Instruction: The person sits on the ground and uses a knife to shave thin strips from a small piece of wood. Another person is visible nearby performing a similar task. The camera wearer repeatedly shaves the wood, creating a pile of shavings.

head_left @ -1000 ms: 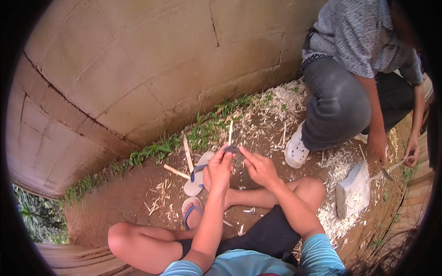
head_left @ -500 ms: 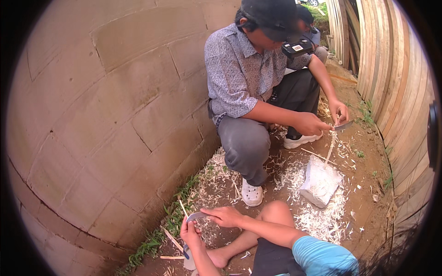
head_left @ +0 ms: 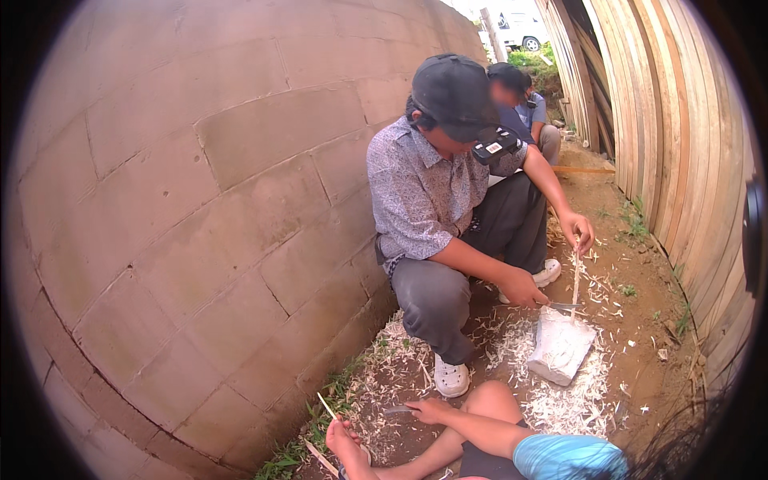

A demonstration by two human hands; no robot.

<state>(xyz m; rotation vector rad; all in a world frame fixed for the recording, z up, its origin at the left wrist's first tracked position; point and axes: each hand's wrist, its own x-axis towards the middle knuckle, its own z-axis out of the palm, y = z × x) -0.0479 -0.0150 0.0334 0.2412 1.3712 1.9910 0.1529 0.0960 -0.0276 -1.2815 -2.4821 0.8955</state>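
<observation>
My left hand point(head_left: 346, 442), low in the view, is closed round a thin pale wooden stick point(head_left: 326, 406) that points up and to the left. To its right, my right hand point(head_left: 432, 410) grips a knife point(head_left: 398, 410), its blade pointing left toward the stick but apart from it. My bare leg point(head_left: 432, 452) is bent beneath my right forearm. Across from me, a crouching person in a patterned shirt stands a pale stick point(head_left: 576, 280) on a white block point(head_left: 562, 350) and holds a knife point(head_left: 565, 306) against its lower part.
Wood shavings point(head_left: 580, 408) cover the soil around the block and near my legs. A block wall point(head_left: 200, 240) rises on the left, with grass point(head_left: 352, 384) along its foot. A plank fence point(head_left: 680, 160) lines the right side. More people sit farther back, and a vehicle point(head_left: 520, 28) stands beyond.
My knife has come away from the stick, and my hands are farther apart. My view has tilted up. The other person's knife hand has moved down the stick toward the block.
</observation>
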